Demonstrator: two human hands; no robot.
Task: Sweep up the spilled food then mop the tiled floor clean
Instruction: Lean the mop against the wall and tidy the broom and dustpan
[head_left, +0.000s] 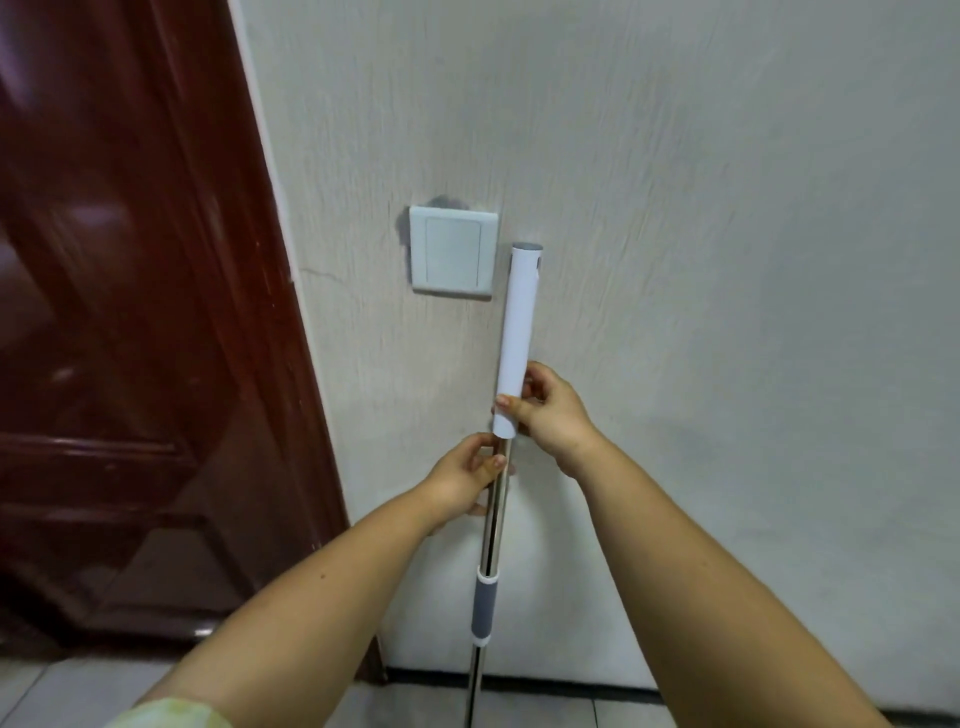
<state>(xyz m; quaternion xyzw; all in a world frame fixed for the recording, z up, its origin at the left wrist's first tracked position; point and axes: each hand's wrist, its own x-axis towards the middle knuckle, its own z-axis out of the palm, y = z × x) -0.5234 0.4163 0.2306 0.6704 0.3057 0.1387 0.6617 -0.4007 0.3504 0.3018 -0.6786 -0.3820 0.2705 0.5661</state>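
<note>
The mop handle (493, 530) is held nearly upright, close in front of the wall (727, 208), with its top leaning slightly to the right. Its upper part is covered by a white sleeve (517, 332), whose grey-capped top is seen just beside the right edge of a wall switch (451, 253). Below the sleeve a bare metal shaft is exposed, and further down a grey collar (483, 608) is fitted round it. The lower end of the shaft is cut off by the bottom edge of the view, so the mop head cannot be seen.

The bottom of the white sleeve is gripped by the right hand (550, 415), fingers curled behind it and thumb laid across its front. The metal shaft just beneath is held by the left hand (465, 480), thumb and fingers closed round it. The two hands are set one just above the other.

A dark red wooden door (130, 312) is seen left of the wall. A dark skirting strip (571, 686) runs along the wall's foot, with the tiled floor (545, 712) below it.
</note>
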